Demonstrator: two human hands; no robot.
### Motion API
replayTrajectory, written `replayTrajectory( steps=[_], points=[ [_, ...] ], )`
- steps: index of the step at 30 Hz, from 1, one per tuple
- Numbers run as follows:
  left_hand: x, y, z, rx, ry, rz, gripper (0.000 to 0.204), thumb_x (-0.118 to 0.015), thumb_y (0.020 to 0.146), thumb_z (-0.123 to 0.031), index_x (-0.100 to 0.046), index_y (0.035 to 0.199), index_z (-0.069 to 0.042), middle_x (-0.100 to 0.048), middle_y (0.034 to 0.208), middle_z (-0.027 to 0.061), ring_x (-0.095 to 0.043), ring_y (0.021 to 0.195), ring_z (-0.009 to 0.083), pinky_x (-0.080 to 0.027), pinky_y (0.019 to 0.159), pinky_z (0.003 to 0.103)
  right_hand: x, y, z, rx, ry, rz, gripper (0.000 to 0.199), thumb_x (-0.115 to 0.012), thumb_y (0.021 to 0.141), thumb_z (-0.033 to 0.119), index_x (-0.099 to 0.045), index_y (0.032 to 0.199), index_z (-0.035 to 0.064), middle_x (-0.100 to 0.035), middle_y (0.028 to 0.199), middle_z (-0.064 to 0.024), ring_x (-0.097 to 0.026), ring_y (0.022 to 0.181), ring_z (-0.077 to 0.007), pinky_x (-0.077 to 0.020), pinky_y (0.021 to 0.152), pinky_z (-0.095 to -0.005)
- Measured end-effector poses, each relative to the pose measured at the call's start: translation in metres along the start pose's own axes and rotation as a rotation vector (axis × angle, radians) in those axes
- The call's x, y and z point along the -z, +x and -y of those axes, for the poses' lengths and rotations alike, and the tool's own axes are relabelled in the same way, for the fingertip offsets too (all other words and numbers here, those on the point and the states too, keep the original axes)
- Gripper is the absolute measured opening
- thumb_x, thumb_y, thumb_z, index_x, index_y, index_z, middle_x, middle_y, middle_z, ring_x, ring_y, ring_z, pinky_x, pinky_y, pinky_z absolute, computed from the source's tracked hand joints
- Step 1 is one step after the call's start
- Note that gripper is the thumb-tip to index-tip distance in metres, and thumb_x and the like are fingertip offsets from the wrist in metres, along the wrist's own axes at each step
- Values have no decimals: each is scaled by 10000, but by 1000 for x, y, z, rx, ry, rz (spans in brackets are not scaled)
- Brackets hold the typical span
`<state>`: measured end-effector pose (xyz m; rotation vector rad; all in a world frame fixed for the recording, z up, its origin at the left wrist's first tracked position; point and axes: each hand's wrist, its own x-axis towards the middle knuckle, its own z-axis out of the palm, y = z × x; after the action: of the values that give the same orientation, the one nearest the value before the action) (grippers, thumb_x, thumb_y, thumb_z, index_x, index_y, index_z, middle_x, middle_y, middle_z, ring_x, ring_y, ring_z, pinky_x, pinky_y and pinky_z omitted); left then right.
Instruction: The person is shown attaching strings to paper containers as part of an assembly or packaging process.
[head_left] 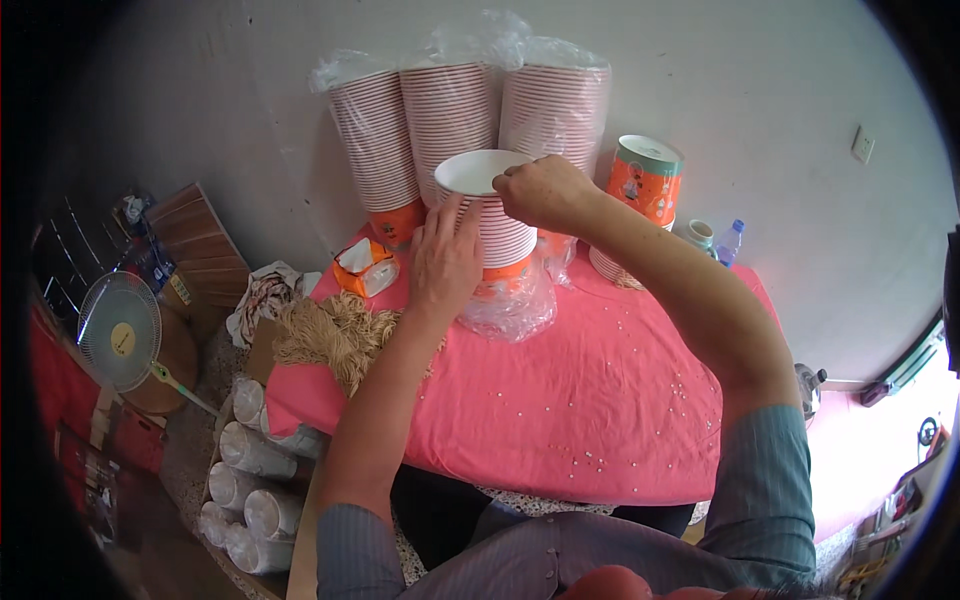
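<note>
A stack of white-and-red striped paper cups (497, 225) stands on the pink tablecloth (560, 390), its clear plastic sleeve (510, 305) pushed down around the base. My left hand (443, 262) is pressed flat against the side of the stack. My right hand (540, 190) pinches the rim of the topmost cup. Behind the stack, three taller sleeves of the same cups (455, 110) in plastic wrap lean against the white wall.
An orange printed cup stack (645, 180), a small cup (698, 235) and a water bottle (730, 240) stand at the back right. An orange tissue pack (364, 266) and beige fibre bundle (335, 335) lie left. Wrapped lid rolls (250, 480) and a fan (120, 330) are on the floor.
</note>
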<state>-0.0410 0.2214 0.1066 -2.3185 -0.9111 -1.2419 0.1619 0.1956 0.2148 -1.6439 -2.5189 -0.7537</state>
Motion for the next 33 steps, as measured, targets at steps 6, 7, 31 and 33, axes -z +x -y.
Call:
replayTrajectory(
  steps=[6, 7, 31, 33],
  points=[
    [4, 9, -1, 54, 26, 24, 497, -688, 974, -137, -657, 1465, -71, -617, 1532, 120, -622, 1329, 327, -525, 1046, 506, -12, 2, -5, -2, 21, -168, 186, -599, 1003, 202, -711, 1034, 56, -782, 1013, -125, -793, 866, -348, -636, 710, -497],
    [6, 11, 2, 58, 33, 23, 497, -688, 974, -137, -657, 1465, -71, -617, 1532, 120, -622, 1329, 327, -525, 1046, 506, -14, 3, -4, 4, 13, -229, 172, -608, 1001, 204, -699, 1023, 60, -770, 991, -117, -789, 849, -342, -634, 690, -491],
    [36, -37, -3, 147, -342, -26, 350, -624, 1010, -70, -685, 1346, 8, -703, 1380, 215, -660, 1296, 421, -541, 1102, 488, 106, -121, 19, -68, -171, -551, 187, -715, 1003, 287, -610, 1014, 133, -715, 829, -88, -733, 686, -322, -584, 577, -465],
    [51, -78, -32, 285, -538, 107, 337, -626, 1021, -64, -691, 1345, 3, -707, 1363, 226, -674, 1283, 421, -540, 1102, 487, 67, -172, 57, -53, -252, -336, 162, -671, 993, 275, -608, 1036, 132, -676, 843, -51, -732, 695, -242, -584, 581, -438]
  ],
)
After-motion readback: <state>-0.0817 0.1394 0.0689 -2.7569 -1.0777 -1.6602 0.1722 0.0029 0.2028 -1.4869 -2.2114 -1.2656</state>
